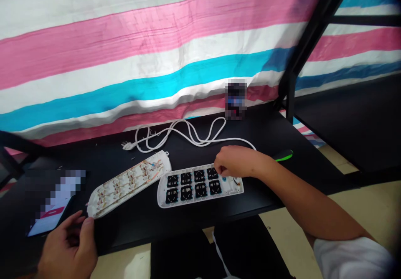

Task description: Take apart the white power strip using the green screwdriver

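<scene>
A white power strip shell (pixel 200 199) with several black socket inserts lies open on the black table. My right hand (pixel 233 161) is over its upper right corner, fingers curled together; what they hold, if anything, is hidden. Left of it lies the other white half (pixel 131 183), with metal strips and wires inside, its right end close to the first shell. At its lower left end is my left hand (pixel 70 245), thumb and fingers apart, with nothing in its grasp.
A white cable with a plug (pixel 128 145) loops behind the shells. A green and black tool (pixel 285 156) lies beyond my right forearm. A tablet-like screen (pixel 56 208) is at the left, a blurred-out object (pixel 236 99) at the back. Striped sheeting (pixel 156 82) hangs behind the table (pixel 131 233).
</scene>
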The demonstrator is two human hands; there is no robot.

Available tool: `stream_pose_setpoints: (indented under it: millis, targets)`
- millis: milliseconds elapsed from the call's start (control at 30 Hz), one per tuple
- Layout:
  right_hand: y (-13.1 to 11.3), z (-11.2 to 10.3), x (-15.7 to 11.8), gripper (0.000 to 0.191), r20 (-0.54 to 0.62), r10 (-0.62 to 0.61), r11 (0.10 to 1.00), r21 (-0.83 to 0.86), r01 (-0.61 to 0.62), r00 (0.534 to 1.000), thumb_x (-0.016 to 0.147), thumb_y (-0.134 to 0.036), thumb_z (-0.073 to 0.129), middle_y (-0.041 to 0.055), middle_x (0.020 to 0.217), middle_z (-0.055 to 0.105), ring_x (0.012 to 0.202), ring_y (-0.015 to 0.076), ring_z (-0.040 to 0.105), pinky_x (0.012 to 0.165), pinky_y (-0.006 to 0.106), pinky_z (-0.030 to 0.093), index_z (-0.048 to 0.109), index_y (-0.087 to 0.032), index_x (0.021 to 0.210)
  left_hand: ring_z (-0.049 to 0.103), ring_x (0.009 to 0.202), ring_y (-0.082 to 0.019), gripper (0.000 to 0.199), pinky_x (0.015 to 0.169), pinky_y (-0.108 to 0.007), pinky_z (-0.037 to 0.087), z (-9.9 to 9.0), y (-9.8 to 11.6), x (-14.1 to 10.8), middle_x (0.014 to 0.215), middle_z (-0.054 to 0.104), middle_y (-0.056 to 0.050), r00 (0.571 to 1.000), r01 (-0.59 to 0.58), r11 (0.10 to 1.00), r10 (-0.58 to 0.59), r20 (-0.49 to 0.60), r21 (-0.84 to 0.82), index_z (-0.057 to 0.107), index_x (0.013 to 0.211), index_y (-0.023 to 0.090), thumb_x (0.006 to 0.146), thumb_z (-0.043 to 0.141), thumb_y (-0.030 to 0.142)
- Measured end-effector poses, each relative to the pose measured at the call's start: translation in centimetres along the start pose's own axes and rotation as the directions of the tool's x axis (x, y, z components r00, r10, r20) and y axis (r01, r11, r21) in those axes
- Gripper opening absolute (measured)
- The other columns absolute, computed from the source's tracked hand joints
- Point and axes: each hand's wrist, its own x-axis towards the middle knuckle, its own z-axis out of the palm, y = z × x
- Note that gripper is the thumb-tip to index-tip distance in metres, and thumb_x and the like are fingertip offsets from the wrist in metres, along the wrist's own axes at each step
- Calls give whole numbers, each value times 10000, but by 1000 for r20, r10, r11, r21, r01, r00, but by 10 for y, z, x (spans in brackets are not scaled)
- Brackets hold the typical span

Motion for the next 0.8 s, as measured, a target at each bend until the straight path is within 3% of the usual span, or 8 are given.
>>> stream_pose_setpoints:
  millis: [200,367,433,533,600,667,733,800]
  targets:
    - [0,-5,-5,145,-22,11,998,68,-10,1000,816,-197,666,33,870,786,820,177,684,675,270,386,800,-214,867,608,789,-248,555,731,-380,497,-10,18,-2,1000,657,-45,1000,7,1000,-7,14,2,666,1274,230,898,517,609]
    - [-2,-3,-3,110,40,51,996,75,-54,998,770,-191,697,28,829,770,758,170,665,638,273,381,781,-205,838,608,812,-227,534,775,-363,507,-11,23,-2,1015,659,-46,999,-32,999,32,-6,-5,669,1268,197,893,538,555]
    - [0,-5,-6,93,6,-3,991,132,2,1000,800,-209,685,21,828,767,762,159,666,666,267,404,774,-207,825,613,848,-225,537,787,-352,506,-11,23,-3,1052,672,-64,999,-54,998,54,-5,-28,660,1284,166,900,544,524]
    - [16,-13,-11,178,-158,-16,968,247,55,987,886,-356,664,27,834,761,727,159,662,679,273,447,768,-212,890,612,865,-212,529,795,-338,502,-13,26,-7,1090,678,-76,999,-32,998,34,26,-58,646,1303,161,925,548,517]
    - [40,-16,-10,293,-383,113,945,327,20,917,901,-463,664,70,979,777,830,202,694,749,302,493,750,-214,1029,607,856,-197,506,777,-323,496,-15,27,-9,1115,679,-83,999,-30,994,34,33,-106,636,1309,160,947,547,503]
    - [70,-15,-3,322,-607,320,921,378,-90,728,925,-447,635,128,1106,767,924,238,711,834,342,511,719,-199,1115,598,831,-186,480,777,-322,495,-15,27,-10,1114,682,-86,998,-34,989,41,45,-143,637,1297,159,959,559,490]
    - [100,-11,5,326,-725,447,894,337,-296,525,916,-451,651,151,1147,757,930,258,706,855,381,497,700,-208,1127,593,825,-182,451,797,-328,490,-15,26,-11,1109,683,-88,998,-43,985,49,33,-165,634,1294,152,975,566,463]
    - [122,-7,12,320,-725,461,884,325,-336,512,927,-421,638,158,1189,745,935,241,703,864,371,493,688,-216,1168,593,831,-180,435,810,-328,489,-15,25,-12,1106,684,-88,999,-47,985,51,20,-166,630,1295,151,985,566,450]
